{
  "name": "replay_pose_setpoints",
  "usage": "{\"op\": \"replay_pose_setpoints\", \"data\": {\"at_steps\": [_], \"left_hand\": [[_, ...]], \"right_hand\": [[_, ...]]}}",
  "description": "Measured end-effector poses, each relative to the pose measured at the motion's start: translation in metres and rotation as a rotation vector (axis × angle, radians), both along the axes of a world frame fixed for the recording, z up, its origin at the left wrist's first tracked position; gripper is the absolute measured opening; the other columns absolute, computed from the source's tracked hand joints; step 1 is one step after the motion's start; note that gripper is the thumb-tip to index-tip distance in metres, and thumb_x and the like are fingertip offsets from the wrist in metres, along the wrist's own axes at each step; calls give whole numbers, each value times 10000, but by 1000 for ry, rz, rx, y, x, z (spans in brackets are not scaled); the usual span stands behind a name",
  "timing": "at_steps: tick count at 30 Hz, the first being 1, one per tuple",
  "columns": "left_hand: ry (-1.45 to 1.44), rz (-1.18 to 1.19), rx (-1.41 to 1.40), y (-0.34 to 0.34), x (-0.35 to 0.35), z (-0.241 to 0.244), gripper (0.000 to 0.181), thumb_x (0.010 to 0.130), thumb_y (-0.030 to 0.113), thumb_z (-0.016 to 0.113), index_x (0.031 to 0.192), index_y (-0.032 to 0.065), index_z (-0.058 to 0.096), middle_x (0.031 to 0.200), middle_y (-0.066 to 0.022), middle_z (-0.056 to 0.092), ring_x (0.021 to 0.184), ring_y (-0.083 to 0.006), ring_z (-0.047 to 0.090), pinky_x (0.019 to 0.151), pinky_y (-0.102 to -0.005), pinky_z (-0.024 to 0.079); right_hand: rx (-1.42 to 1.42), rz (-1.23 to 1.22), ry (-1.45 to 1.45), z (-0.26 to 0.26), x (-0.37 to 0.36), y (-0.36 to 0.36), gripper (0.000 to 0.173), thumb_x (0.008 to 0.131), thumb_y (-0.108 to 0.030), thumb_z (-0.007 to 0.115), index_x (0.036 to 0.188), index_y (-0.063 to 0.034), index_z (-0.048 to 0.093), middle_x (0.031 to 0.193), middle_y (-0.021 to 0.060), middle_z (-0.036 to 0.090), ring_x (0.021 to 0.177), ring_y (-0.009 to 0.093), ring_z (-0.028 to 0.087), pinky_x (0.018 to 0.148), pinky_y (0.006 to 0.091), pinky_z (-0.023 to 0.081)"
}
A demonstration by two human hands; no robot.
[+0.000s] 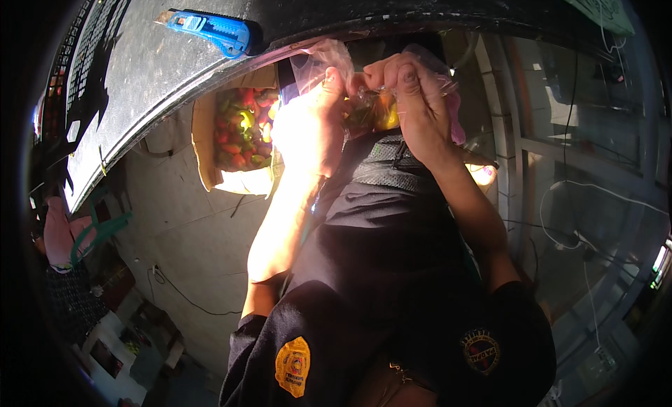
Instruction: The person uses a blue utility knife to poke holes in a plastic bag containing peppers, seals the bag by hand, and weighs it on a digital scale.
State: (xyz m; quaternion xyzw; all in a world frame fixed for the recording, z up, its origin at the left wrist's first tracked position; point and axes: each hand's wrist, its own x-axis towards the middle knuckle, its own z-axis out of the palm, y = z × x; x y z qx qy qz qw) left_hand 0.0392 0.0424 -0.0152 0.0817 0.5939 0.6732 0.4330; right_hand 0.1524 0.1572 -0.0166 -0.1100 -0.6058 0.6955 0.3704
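A clear plastic bag (362,110) with yellow, orange and dark peppers inside is stretched between my two hands, over my lap. My left hand (310,129), washed out by strong sunlight, grips the bag's left side near its gathered top. On the right, my right hand (425,102) pinches the plastic with the thumb raised and fingers curled. Loose film (325,60) bunches above the left thumb. Just left of my left hand, a cardboard box (202,150) holds many small red, green and yellow peppers (241,131). Part of that box is hidden behind the hand.
The dark tabletop (157,55) curves across in front of me, bearing a blue utility knife (210,31) with its blade tip out. Cords (194,302) trail over the tiled floor (210,260). A glass-panelled frame (577,123) with white cables stands at right. Pink cloth (60,234) is at far left.
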Motion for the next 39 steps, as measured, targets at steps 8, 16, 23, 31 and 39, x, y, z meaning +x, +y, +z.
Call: {"op": "replay_pose_setpoints", "data": {"at_steps": [8, 16, 23, 31, 39], "left_hand": [[425, -153, 26, 4, 22, 33, 408, 1074, 413, 524, 884, 65, 621, 869, -9, 644, 753, -145, 576, 730, -262, 460], [357, -72, 181, 4, 11, 18, 563, 1103, 492, 417, 779, 53, 556, 772, -29, 582, 715, -120, 495, 701, -279, 441], [171, -17, 18, 9, 25, 40, 613, 1083, 573, 402, 774, 58, 525, 765, -31, 520, 750, -108, 471, 745, -295, 447], [736, 38, -78, -2, 18, 24, 293, 981, 160, 708, 1190, 29, 549, 1073, -95, 572, 956, -153, 561, 870, -291, 479], [1932, -588, -121, -32, 12, 72, 577, 763, 113, 766, 1314, 100, 593, 1452, -33, 549, 1306, -304, 553, 1202, -684, 270]], "right_hand": [[-10, -152, -161, 8, 1, -13, 307, 1116, -288, 470, 940, -44, 528, 857, 12, 557, 824, 89, 542, 787, 251, 454], [162, -61, -138, 22, 7, -22, 222, 1031, -122, 642, 922, -37, 470, 818, -8, 511, 777, 44, 519, 705, 215, 473], [33, -93, -106, 20, -3, -32, 224, 1047, -172, 620, 929, -13, 517, 856, 76, 669, 752, 80, 636, 658, 250, 535], [152, -181, -229, 19, -2, -30, 184, 1061, -176, 590, 1020, -15, 511, 804, 61, 615, 728, 84, 615, 626, 267, 484], [149, -39, -179, 17, 3, -27, 125, 971, 26, 582, 1088, -2, 549, 971, 96, 633, 879, 140, 636, 750, 288, 500]]}}
